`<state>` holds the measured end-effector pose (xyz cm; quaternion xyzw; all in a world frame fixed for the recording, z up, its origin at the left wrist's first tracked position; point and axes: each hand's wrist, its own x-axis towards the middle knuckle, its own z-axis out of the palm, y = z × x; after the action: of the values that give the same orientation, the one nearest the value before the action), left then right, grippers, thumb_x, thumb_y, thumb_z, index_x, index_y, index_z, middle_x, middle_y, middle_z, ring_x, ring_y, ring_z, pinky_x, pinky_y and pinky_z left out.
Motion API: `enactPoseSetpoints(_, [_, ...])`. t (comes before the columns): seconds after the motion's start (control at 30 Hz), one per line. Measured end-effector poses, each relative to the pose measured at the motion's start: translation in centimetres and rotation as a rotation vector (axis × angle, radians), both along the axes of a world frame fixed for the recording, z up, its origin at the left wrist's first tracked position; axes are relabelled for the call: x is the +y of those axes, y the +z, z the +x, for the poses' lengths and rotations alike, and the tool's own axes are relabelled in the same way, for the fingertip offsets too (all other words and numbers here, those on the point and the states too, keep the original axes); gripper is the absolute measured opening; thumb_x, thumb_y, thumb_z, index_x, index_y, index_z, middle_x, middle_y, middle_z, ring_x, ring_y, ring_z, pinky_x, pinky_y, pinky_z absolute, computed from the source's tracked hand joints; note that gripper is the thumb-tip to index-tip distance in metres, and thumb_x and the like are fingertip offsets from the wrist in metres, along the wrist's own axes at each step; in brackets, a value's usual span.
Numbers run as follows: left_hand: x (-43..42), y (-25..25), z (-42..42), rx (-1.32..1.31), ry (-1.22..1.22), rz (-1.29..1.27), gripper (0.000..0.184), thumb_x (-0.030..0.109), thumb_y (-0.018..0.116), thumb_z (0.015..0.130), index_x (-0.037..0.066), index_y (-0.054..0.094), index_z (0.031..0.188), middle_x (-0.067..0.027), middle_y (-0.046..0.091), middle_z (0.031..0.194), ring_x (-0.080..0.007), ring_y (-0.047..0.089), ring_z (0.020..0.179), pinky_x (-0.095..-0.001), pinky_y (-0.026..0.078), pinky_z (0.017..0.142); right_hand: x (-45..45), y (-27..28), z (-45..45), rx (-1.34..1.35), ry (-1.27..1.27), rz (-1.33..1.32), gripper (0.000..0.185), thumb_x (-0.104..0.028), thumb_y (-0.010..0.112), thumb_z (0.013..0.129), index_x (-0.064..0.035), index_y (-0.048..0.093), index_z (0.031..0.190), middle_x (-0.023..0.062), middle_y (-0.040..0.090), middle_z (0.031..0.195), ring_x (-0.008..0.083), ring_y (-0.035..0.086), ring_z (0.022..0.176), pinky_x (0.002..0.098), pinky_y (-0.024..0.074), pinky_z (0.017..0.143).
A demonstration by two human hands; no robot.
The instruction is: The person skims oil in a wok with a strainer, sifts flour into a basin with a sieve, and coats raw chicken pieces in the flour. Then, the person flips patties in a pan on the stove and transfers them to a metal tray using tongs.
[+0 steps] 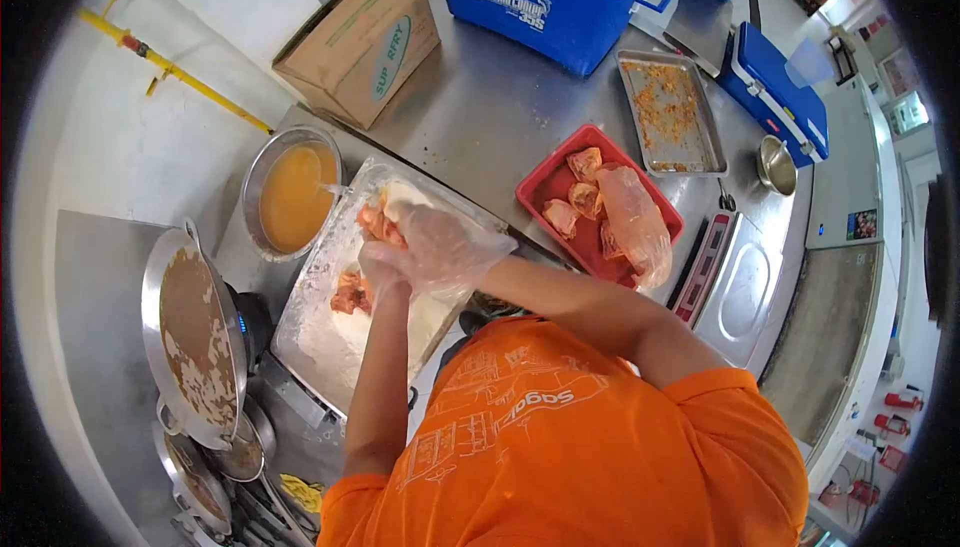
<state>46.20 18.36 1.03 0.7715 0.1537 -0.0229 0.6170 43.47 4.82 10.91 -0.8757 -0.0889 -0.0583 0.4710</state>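
A raw chicken piece (380,224) is between my two hands, over a metal tray of white flour (310,322). My right hand (432,235), in a loose clear plastic glove, is closed at its right side. From below, my left hand (384,261) closes on the same piece, its fingertips partly hidden. Another chicken piece (350,293) lies in the flour just left of my left hand. Beside the tray's far left corner stands a steel bowl of orange-brown liquid (298,197).
A wok of brown oil (195,332) sits over a burner with a blue flame at left. To the right are a red tray (530,190) with chicken pieces and a plastic bag, a scale (735,292) and a crumb-covered baking tray (710,132). Behind stand a cardboard box (350,52) and a blue cooler (540,7).
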Motion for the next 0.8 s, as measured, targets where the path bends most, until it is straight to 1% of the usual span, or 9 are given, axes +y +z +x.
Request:
enactPoseSetpoints(0.13, [4.0, -4.3, 0.3, 0.108, 0.060, 0.319, 0.041, 0.041, 0.049, 0.095, 0.007, 0.060, 0.115, -0.0073, 0.069, 0.088, -0.0199, 0.066, 0.079, -0.0334, 0.053, 0.065, 4.1, -3.4, 0.4, 0.192, -0.010, 0.311, 0.041, -0.040, 0.052, 0.094, -0.0002, 0.060, 0.093, 0.0250, 0.062, 0.084, 0.0416, 0.062, 0.078, 0.0480, 0.0492, 0.068])
enactPoseSetpoints(0.27, [5.5, -2.6, -1.8, 0.322, 0.020, -0.709, 0.040, 0.050, 0.051, 0.092, 0.014, 0.061, 0.105, -0.0021, 0.065, 0.078, -0.0173, 0.061, 0.060, -0.0285, 0.049, 0.047, 2.6, -0.9, 0.2, 0.205, 0.283, 0.137, 0.038, -0.037, 0.052, 0.094, -0.0013, 0.061, 0.101, 0.0224, 0.064, 0.093, 0.0351, 0.064, 0.084, 0.0408, 0.0495, 0.073])
enactPoseSetpoints(0.47, [6.2, -0.8, -4.3, 0.463, -0.403, -1.320, 0.027, 0.046, 0.054, 0.092, 0.020, 0.057, 0.099, 0.0035, 0.056, 0.067, -0.0050, 0.043, 0.041, -0.0165, 0.031, 0.032, 1.4, -5.0, 0.8, 0.174, 0.439, 0.252, 0.033, -0.031, 0.054, 0.091, -0.0027, 0.062, 0.104, 0.0193, 0.065, 0.091, 0.0341, 0.065, 0.087, 0.0411, 0.0504, 0.076])
enactPoseSetpoints(0.53, [6.7, 0.3, -3.5, 0.523, -0.205, -0.865, 0.029, 0.041, 0.049, 0.095, 0.014, 0.057, 0.103, -0.0026, 0.058, 0.069, -0.0191, 0.052, 0.053, -0.0283, 0.043, 0.047, -0.8, -9.7, 1.6, 0.067, 0.392, -0.043, 0.031, -0.025, 0.054, 0.088, -0.0023, 0.063, 0.106, 0.0198, 0.065, 0.099, 0.0344, 0.064, 0.094, 0.0423, 0.0496, 0.081])
enactPoseSetpoints(0.57, [8.1, -1.1, -3.0, 0.434, -0.197, -0.544, 0.031, 0.039, 0.047, 0.096, 0.012, 0.058, 0.108, -0.0066, 0.061, 0.073, -0.0240, 0.055, 0.062, -0.0321, 0.045, 0.056, -2.8, -1.4, 2.4, 0.605, 0.450, -0.533, 0.029, -0.019, 0.051, 0.087, -0.0010, 0.062, 0.108, 0.0202, 0.063, 0.106, 0.0341, 0.062, 0.100, 0.0416, 0.0480, 0.086])
enactPoseSetpoints(0.63, [12.8, -4.6, -2.2, -0.011, -0.456, 0.609, 0.037, 0.036, 0.043, 0.098, 0.007, 0.059, 0.116, -0.0146, 0.066, 0.083, -0.0337, 0.061, 0.081, -0.0397, 0.048, 0.074, -11.2, -7.1, -0.5, -0.133, -0.162, -0.588, 0.026, -0.015, 0.053, 0.083, -0.0022, 0.067, 0.100, 0.0192, 0.062, 0.112, 0.0347, 0.061, 0.101, 0.0432, 0.0501, 0.085])
enactPoseSetpoints(0.67, [14.7, -5.1, -1.9, -0.185, -0.491, 0.945, 0.040, 0.034, 0.041, 0.099, 0.005, 0.060, 0.120, -0.0186, 0.069, 0.087, -0.0385, 0.064, 0.090, -0.0435, 0.049, 0.083, -13.4, -1.7, -1.2, 0.230, 0.001, -1.008, 0.030, -0.022, 0.051, 0.088, -0.0056, 0.066, 0.107, 0.0184, 0.061, 0.117, 0.0333, 0.061, 0.104, 0.0431, 0.0496, 0.087])
enactPoseSetpoints(0.73, [15.7, -4.2, -1.7, 0.008, -0.375, 0.725, 0.040, 0.034, 0.044, 0.098, 0.003, 0.065, 0.112, -0.0217, 0.068, 0.094, -0.0350, 0.065, 0.093, -0.0430, 0.049, 0.083, -19.7, -9.7, -1.8, 0.489, -0.106, -0.908, 0.027, -0.029, 0.050, 0.091, -0.0121, 0.069, 0.100, 0.0140, 0.066, 0.107, 0.0313, 0.063, 0.101, 0.0441, 0.0499, 0.085])
enactPoseSetpoints(0.8, [15.4, -4.1, -1.4, 0.072, -0.301, 0.691, 0.040, 0.035, 0.048, 0.097, 0.001, 0.068, 0.104, -0.0227, 0.068, 0.094, -0.0333, 0.065, 0.092, -0.0435, 0.049, 0.081, -18.7, -6.2, -4.3, 0.376, -0.236, -1.029, 0.027, -0.033, 0.051, 0.091, -0.0132, 0.070, 0.092, 0.0145, 0.067, 0.099, 0.0312, 0.065, 0.092, 0.0439, 0.0505, 0.078])
